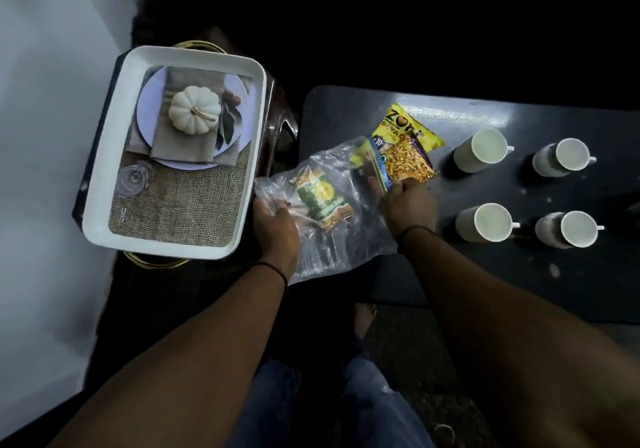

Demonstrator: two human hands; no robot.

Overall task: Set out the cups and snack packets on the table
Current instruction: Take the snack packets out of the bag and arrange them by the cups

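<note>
Snack packets (410,156), light, crinkly and slick, lie at frame centre on the table (485,274) beside four cups (481,151); right hand (410,205) pinches one packet's lower edge, left hand (275,229) grips the limp plastic bag (332,239) — best taken by sealed edges.

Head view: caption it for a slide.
Left hand holds a clear bag; right hand draws out snack packets beside four white cups.

Dark table (485,274) bears four cups (480,150), snack packets (408,149).
</note>
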